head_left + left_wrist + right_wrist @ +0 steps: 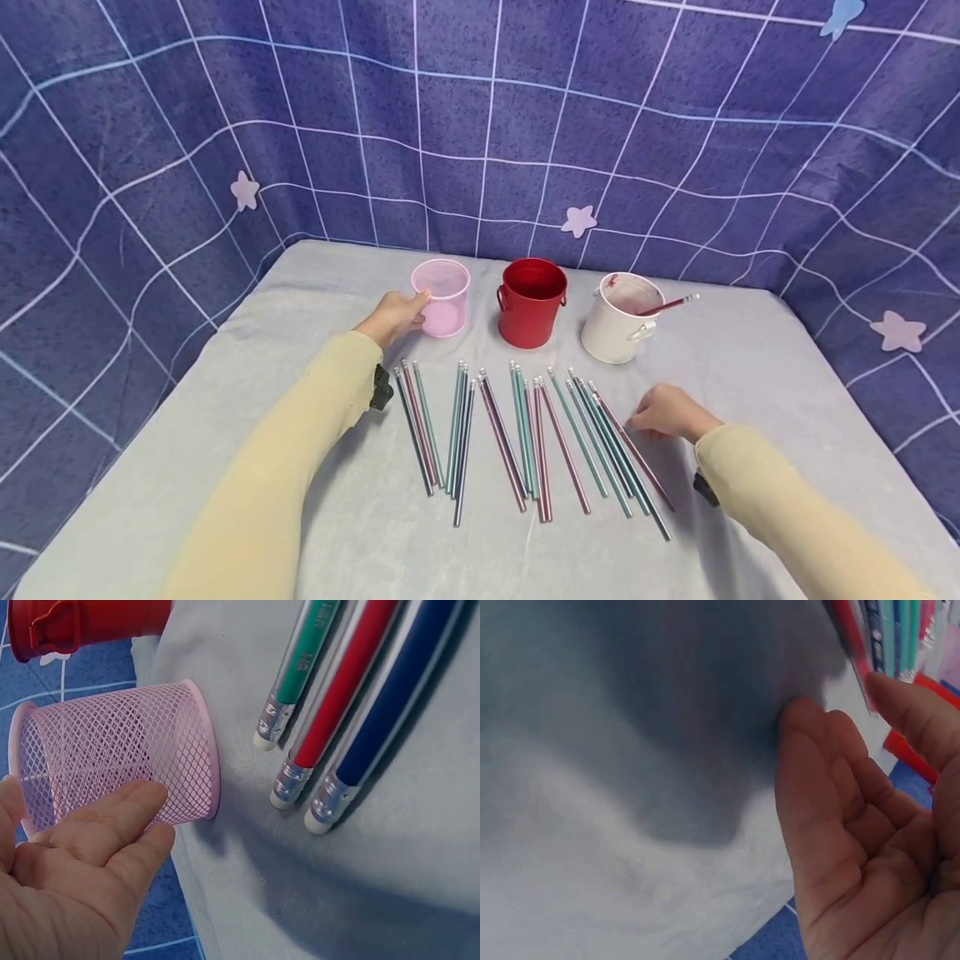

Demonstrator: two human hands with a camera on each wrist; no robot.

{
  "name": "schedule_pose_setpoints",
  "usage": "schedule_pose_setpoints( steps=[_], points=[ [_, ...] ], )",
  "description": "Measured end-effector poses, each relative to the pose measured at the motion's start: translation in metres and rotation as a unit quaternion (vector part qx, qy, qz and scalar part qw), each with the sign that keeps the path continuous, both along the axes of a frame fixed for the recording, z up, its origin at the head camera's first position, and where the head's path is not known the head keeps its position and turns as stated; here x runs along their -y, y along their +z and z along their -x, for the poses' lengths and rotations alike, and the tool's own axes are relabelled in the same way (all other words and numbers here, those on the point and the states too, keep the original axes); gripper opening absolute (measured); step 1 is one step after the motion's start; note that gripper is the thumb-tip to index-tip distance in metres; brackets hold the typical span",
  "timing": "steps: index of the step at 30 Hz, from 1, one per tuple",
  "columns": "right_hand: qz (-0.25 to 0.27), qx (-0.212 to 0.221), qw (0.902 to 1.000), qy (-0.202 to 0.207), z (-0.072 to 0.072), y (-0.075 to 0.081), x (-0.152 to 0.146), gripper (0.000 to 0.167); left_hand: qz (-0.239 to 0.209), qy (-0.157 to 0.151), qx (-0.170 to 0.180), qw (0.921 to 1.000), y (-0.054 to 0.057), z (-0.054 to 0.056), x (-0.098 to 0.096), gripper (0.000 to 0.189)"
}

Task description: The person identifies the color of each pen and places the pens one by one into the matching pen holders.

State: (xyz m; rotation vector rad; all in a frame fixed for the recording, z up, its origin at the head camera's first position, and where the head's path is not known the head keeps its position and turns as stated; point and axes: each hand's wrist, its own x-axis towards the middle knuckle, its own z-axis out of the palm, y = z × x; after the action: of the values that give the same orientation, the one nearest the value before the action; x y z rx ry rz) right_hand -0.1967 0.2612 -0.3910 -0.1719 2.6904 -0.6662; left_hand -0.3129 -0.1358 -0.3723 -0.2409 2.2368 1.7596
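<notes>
A pink mesh pencil cup [444, 317] stands at the back left, and my left hand [395, 317] holds it from its left side. The thumb is at its rim and the fingers [139, 806] lie along the mesh wall. My right hand [667, 412] is low over the cloth, just right of the rightmost red pencil [654, 477]. In the right wrist view its fingers are loosely bent, apart from the thumb, with nothing between them. Several red, green and blue pencils [543, 467] lie in a loose row, their eraser ends toward the back.
A red metal bucket [525, 321] stands in the middle at the back. Right of it, a white bucket [609, 333] holds a red pencil [670, 305] leaning over its rim. A light grey cloth [360, 517] covers the table; a blue gridded curtain [450, 108] hangs behind.
</notes>
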Motion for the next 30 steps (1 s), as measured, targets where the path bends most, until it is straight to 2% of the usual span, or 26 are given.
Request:
schedule_pose_setpoints(
  steps=[6, 14, 19, 22, 25, 30],
  points=[
    [-0.007, -0.025, 0.9992, 0.029, 0.0, -0.004, 0.002, 0.026, 0.004, -0.002, 0.004, 1.0, 0.001, 0.0, 0.0, 0.063],
    [-0.028, -0.044, 0.9978, 0.042, 0.001, -0.007, 0.004, 0.028, 0.012, 0.003, 0.005, 0.9999, 0.003, 0.002, -0.002, 0.062],
    [-0.033, -0.046, 0.9962, 0.066, 0.006, -0.008, 0.008, 0.028, 0.014, 0.004, 0.006, 0.9999, 0.002, 0.002, -0.002, 0.06],
    [-0.038, -0.019, 0.9975, 0.057, 0.008, -0.009, 0.014, 0.018, 0.011, 0.004, 0.005, 0.9999, 0.002, 0.002, -0.001, 0.06],
    [-0.04, 0.011, 0.9987, 0.028, 0.008, -0.01, 0.019, 0.009, 0.009, 0.004, 0.005, 0.9999, 0.0, 0.001, -0.001, 0.06],
    [-0.043, 0.021, 0.9988, 0.011, 0.008, -0.012, 0.02, 0.009, 0.01, 0.004, 0.0, 0.9999, -0.002, 0.002, -0.001, 0.06]
  ],
)
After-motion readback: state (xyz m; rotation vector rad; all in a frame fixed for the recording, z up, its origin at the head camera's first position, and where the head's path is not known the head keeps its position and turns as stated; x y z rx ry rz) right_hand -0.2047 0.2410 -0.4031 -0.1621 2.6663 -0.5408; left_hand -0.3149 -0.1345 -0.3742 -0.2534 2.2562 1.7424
